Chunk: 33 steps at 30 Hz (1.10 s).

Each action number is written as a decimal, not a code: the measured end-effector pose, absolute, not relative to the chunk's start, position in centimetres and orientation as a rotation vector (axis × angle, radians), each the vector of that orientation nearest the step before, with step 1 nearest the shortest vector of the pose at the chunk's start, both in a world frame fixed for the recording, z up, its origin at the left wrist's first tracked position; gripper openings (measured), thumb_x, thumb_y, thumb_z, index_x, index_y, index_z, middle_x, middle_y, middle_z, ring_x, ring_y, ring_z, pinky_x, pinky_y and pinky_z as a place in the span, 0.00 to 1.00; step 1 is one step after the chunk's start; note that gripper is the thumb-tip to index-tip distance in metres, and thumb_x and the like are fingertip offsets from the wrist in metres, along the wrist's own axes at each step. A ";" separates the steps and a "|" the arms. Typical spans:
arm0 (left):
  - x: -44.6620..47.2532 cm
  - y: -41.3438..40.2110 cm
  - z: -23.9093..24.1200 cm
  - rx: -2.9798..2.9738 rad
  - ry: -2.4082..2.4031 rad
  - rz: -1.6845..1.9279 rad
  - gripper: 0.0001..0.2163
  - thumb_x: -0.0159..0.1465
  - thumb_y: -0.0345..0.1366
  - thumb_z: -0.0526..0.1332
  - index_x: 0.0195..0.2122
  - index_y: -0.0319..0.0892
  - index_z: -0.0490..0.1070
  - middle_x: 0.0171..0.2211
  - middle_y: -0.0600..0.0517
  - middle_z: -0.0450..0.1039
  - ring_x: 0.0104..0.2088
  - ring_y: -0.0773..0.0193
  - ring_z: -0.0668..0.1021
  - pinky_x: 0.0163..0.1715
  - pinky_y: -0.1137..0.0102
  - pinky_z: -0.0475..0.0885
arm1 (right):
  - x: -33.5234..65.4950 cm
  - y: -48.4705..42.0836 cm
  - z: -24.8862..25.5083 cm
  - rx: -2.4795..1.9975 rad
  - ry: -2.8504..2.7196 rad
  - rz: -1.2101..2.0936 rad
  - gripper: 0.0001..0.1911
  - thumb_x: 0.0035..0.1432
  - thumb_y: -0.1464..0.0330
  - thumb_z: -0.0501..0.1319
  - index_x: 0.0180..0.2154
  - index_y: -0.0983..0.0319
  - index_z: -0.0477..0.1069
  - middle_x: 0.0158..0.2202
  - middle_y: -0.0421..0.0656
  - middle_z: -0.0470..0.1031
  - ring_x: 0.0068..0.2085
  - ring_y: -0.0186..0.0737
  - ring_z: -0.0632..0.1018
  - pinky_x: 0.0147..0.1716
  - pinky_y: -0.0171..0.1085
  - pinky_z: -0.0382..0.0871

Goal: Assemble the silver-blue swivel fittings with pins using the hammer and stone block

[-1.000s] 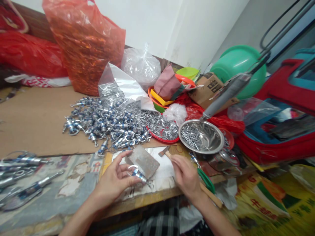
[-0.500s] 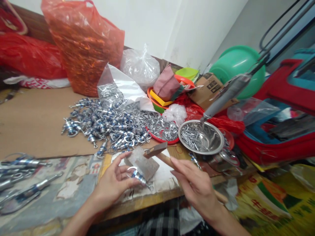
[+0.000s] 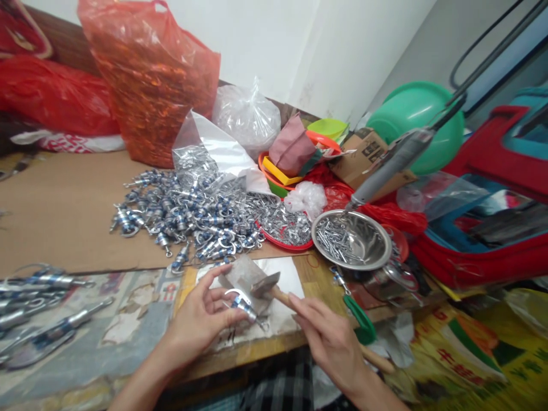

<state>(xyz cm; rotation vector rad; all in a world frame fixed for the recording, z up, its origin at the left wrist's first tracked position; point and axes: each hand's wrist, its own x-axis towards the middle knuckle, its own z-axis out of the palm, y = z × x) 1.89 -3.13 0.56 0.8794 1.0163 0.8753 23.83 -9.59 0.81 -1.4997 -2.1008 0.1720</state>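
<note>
My left hand [image 3: 201, 319] pinches a small silver and blue metal clip [image 3: 242, 305] and holds it against a grey metal block [image 3: 248, 279] on the wooden board. Around the wooden handle of a small hammer [image 3: 268, 285] my right hand [image 3: 331, 342] is closed. The hammer head rests on the block just above the clip. A big pile of the same silver and blue clips [image 3: 184, 214] lies on the cardboard behind the block.
A steel bowl of pins [image 3: 351, 240], a red tray of small metal parts [image 3: 282, 225], plastic bags [image 3: 149, 80] and a green basin [image 3: 415, 120] crowd the back. A grey power tool [image 3: 389, 165] hangs over the bowl. More finished clips [image 3: 38, 308] lie at left.
My right hand picked the hammer up from the board, raised it over the block, then brought its head down onto the block by the clip. My left hand stayed put.
</note>
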 end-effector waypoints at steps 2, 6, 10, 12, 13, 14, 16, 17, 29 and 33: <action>1.8 -3.3 0.7 0.915 1.062 0.850 0.28 0.39 0.31 0.69 0.44 0.41 0.67 0.27 0.53 0.76 0.34 0.59 0.77 0.35 0.67 0.73 | 25.0 -8.7 -0.2 -1.603 -1.897 0.252 0.20 0.56 0.71 0.53 0.51 0.59 0.63 0.41 0.46 0.73 0.40 0.39 0.75 0.39 0.36 0.70; 1.9 -3.2 1.1 0.965 1.122 0.787 0.13 0.42 0.34 0.68 0.31 0.41 0.76 0.29 0.49 0.79 0.32 0.56 0.78 0.37 0.65 0.71 | 27.5 -6.5 -1.6 -1.786 -1.757 0.521 0.18 0.53 0.66 0.56 0.47 0.63 0.68 0.43 0.48 0.74 0.42 0.45 0.75 0.41 0.44 0.69; 2.8 -2.0 1.6 1.123 1.127 0.899 0.08 0.43 0.34 0.67 0.27 0.41 0.77 0.33 0.48 0.78 0.37 0.53 0.77 0.42 0.62 0.68 | 28.0 -3.5 -0.9 -1.821 -1.975 0.335 0.14 0.56 0.67 0.53 0.43 0.63 0.71 0.39 0.47 0.75 0.40 0.41 0.75 0.41 0.40 0.68; 3.5 -1.4 1.8 1.167 1.103 0.975 0.04 0.46 0.35 0.65 0.23 0.41 0.76 0.37 0.47 0.77 0.41 0.53 0.75 0.43 0.62 0.68 | 27.8 -0.9 -0.1 -1.860 -2.023 0.107 0.15 0.59 0.70 0.50 0.45 0.62 0.69 0.42 0.46 0.72 0.43 0.38 0.72 0.43 0.37 0.65; 3.8 -1.1 1.9 1.163 1.087 1.005 0.04 0.46 0.35 0.64 0.22 0.40 0.75 0.38 0.46 0.76 0.41 0.53 0.75 0.41 0.63 0.69 | 27.7 0.7 0.3 -1.899 -2.014 0.037 0.16 0.60 0.73 0.48 0.47 0.62 0.67 0.44 0.46 0.70 0.46 0.38 0.71 0.45 0.36 0.64; 4.1 -1.0 2.0 1.144 1.069 1.021 0.05 0.47 0.36 0.64 0.21 0.40 0.74 0.37 0.47 0.75 0.39 0.55 0.75 0.39 0.63 0.70 | 27.6 2.4 0.5 -1.935 -2.004 0.009 0.17 0.59 0.74 0.48 0.48 0.62 0.65 0.46 0.47 0.69 0.47 0.38 0.69 0.46 0.37 0.63; 4.6 -0.9 2.2 1.066 1.028 1.030 0.06 0.48 0.37 0.63 0.22 0.40 0.72 0.31 0.50 0.75 0.32 0.59 0.76 0.33 0.65 0.72 | 27.4 5.7 0.7 -2.020 -1.995 0.016 0.16 0.57 0.76 0.52 0.48 0.63 0.65 0.46 0.50 0.68 0.47 0.42 0.70 0.45 0.39 0.63; 4.7 -0.9 2.2 1.020 1.006 1.027 0.06 0.49 0.38 0.63 0.23 0.40 0.71 0.28 0.51 0.75 0.29 0.61 0.76 0.30 0.65 0.73 | 27.3 7.1 0.7 -2.061 -1.995 0.035 0.15 0.56 0.75 0.54 0.47 0.64 0.66 0.45 0.50 0.68 0.46 0.43 0.70 0.44 0.40 0.64; 4.5 -0.7 2.2 0.926 0.942 1.018 0.06 0.51 0.36 0.63 0.25 0.39 0.68 0.22 0.54 0.74 0.26 0.66 0.76 0.28 0.71 0.72 | 26.0 8.8 0.8 -1.875 -1.763 0.204 0.06 0.56 0.72 0.55 0.36 0.64 0.69 0.39 0.47 0.73 0.44 0.42 0.72 0.45 0.42 0.64; 4.7 -1.0 1.4 0.950 0.967 1.099 0.05 0.49 0.35 0.63 0.25 0.39 0.70 0.22 0.54 0.76 0.25 0.65 0.77 0.27 0.71 0.73 | 22.5 4.6 1.7 -1.683 -1.646 0.331 0.09 0.55 0.71 0.53 0.40 0.66 0.65 0.32 0.44 0.75 0.31 0.36 0.76 0.31 0.34 0.71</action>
